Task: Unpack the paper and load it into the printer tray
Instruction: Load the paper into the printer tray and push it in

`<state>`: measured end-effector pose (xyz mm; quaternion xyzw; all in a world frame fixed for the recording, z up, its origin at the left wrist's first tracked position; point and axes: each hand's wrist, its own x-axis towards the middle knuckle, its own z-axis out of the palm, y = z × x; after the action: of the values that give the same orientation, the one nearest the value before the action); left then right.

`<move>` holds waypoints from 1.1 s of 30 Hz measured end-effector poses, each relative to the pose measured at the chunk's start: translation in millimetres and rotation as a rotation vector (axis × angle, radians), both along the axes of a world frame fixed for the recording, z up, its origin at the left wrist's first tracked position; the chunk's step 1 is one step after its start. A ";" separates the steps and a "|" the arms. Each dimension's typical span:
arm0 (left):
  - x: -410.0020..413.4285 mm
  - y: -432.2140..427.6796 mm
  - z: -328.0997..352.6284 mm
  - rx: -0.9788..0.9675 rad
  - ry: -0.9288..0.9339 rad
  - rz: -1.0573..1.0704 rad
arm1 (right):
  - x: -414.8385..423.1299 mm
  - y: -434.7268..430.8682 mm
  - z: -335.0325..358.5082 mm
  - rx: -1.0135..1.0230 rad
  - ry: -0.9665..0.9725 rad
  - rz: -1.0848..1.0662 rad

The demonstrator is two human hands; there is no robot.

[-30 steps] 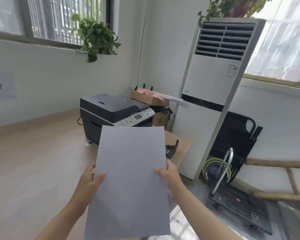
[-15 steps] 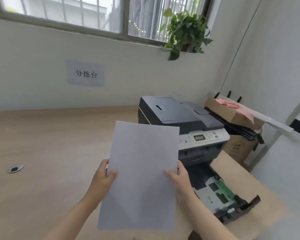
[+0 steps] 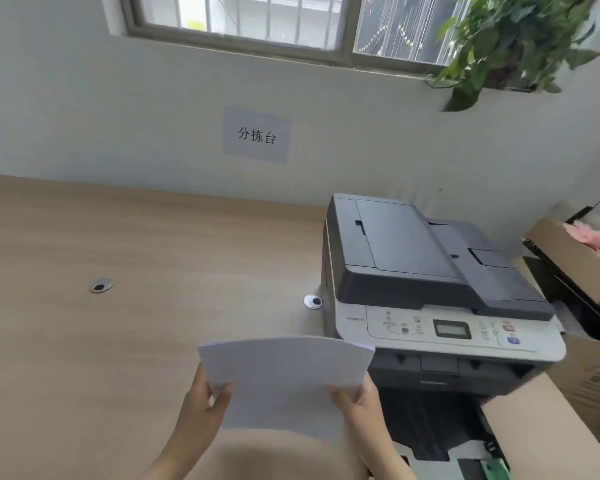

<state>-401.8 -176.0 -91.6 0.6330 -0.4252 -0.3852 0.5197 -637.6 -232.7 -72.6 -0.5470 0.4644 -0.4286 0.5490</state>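
Paper stack [image 3: 284,379]: white sheets, held above the wooden desk [image 3: 118,306] by both hands, just left of the printer's front. The top edge bows upward in an arc; several sheet edges show at the upper corners. The lower edge hangs free between the forearms.

Left hand [image 3: 205,407]: grips the stack's left edge, thumb across the front face, fingers curled behind and out of sight. The forearm rises from the lower frame, angled up and to the right.

Right hand [image 3: 359,401]: grips the stack's right edge, thumb on the front face, the other fingers behind the paper. The forearm enters from the lower right, angled up and to the left, so the two arms converge on the stack.

Printer [image 3: 430,299]: grey and white multifunction unit on the desk's right part, dark lid closed, control panel with a small display facing the camera.

Printer tray [image 3: 444,431]: pulled out in front of the printer, dark inside, with a green part [image 3: 496,467] at its near end. It lies right of and below the right hand; the frame edge cuts it off, so whether any paper lies in it cannot be told.

Surroundings: two round cable grommets [image 3: 101,285] in the desk; a wall sign [image 3: 257,135] with three printed characters; a barred window [image 3: 257,22]; a trailing green plant [image 3: 510,39] at upper right; cardboard boxes [image 3: 582,265] to the printer's right.
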 end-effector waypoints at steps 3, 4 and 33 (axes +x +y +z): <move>-4.7 -2.6 -2.4 0.037 -0.004 0.043 | -5.1 -4.9 -5.9 0.048 0.028 -0.001; -6.7 -3.2 -0.1 0.035 -0.012 0.052 | -6.1 -5.7 -6.7 0.052 0.032 -0.005; -70.8 -63.0 64.3 -0.017 0.003 -0.380 | -105.6 -20.0 53.7 -0.077 0.236 -0.267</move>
<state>-472.7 -239.0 -27.3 0.5363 -0.5395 -0.4737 0.4438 -743.2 -252.8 -18.9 -0.5475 0.5773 -0.4481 0.4076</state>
